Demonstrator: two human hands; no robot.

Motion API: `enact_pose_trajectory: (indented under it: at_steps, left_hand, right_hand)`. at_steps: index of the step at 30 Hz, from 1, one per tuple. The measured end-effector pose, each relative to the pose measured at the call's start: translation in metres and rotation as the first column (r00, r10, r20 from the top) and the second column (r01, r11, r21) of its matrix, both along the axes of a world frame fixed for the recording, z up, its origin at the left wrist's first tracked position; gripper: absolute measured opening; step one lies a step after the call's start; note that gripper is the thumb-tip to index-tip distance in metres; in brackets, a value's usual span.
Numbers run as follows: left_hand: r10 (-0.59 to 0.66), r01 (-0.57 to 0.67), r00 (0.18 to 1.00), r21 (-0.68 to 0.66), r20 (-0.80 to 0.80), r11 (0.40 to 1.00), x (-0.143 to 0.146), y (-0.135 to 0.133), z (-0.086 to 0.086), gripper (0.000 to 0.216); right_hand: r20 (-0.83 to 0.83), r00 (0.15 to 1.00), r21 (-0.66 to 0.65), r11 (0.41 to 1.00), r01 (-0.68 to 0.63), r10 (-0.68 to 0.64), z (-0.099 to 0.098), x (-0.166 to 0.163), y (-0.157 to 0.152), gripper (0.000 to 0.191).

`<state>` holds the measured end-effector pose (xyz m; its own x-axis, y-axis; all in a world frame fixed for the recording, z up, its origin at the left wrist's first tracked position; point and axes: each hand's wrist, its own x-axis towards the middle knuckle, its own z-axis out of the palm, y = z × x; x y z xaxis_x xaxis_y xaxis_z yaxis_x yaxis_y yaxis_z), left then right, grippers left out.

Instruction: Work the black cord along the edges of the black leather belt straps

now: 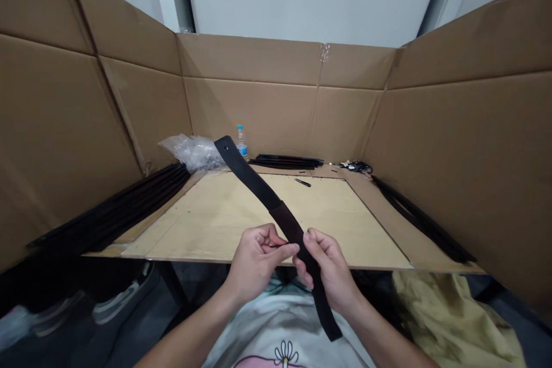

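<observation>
A long, slightly curved black strap (254, 178), leather-like, slants upward in front of me over the table's front edge. Its far end is rounded and has a small hole. Around its middle is a dark brown section (288, 221). My right hand (328, 259) is closed around the strap's lower half, thumb on top; the lower end hangs free below. At the strap's left edge my left hand (259, 259) makes a pinch, thumb tip against the strap. A thin dark bit shows between those fingers, too small to name.
Black strips lie piled at the left (150, 201), the back (287, 161) and the right (418, 218). A small knife (302, 182) rests on the pale board (207, 224). Clear plastic (194, 151) and a water bottle (241, 142) stand behind. Cardboard walls (276, 106) enclose three sides.
</observation>
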<state>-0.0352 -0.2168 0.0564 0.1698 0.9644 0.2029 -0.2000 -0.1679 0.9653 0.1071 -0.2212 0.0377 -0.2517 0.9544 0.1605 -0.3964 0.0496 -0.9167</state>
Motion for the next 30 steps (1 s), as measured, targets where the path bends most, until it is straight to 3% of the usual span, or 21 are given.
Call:
enact_pose_trajectory:
  at_steps: [5,10,17,19,23,27,30]
  left_hand:
    - [-0.006,0.006,1.000,0.024,0.008,1.000,0.002,-0.001,0.001,0.037]
    - [0.071,-0.072,0.994,0.007,0.085,0.997,0.000,0.005,0.001,0.040]
    - [-0.009,0.014,0.998,-0.084,0.062,0.996,-0.006,0.010,0.001,0.037]
    - [-0.087,0.092,0.994,-0.083,0.058,0.992,-0.007,0.009,0.004,0.034]
    - [-0.208,0.219,0.973,-0.108,0.100,0.970,-0.008,0.006,0.007,0.034]
    - [-0.222,0.233,0.966,-0.079,0.132,0.969,-0.008,0.007,0.005,0.038]
    - [-0.259,0.265,0.955,-0.031,0.142,0.964,-0.007,0.009,0.003,0.037]
  right_hand:
    - [0.016,1.000,0.014,1.000,0.020,-0.021,0.001,0.001,0.000,0.042]
    - [-0.048,0.997,0.109,0.992,-0.062,0.068,-0.002,0.005,0.006,0.031]
    - [0.044,0.984,0.149,0.972,-0.179,0.174,-0.003,0.009,0.014,0.027]
    - [0.082,0.975,0.141,0.966,-0.219,0.209,-0.001,0.012,0.013,0.025]
    - [0.125,0.951,0.054,0.955,-0.292,0.284,0.003,0.016,0.009,0.039]
    - [0.132,0.966,0.074,0.970,-0.232,0.221,0.004,0.015,0.007,0.047]
    - [0.130,0.975,0.118,0.973,-0.198,0.182,0.006,0.014,0.007,0.038]
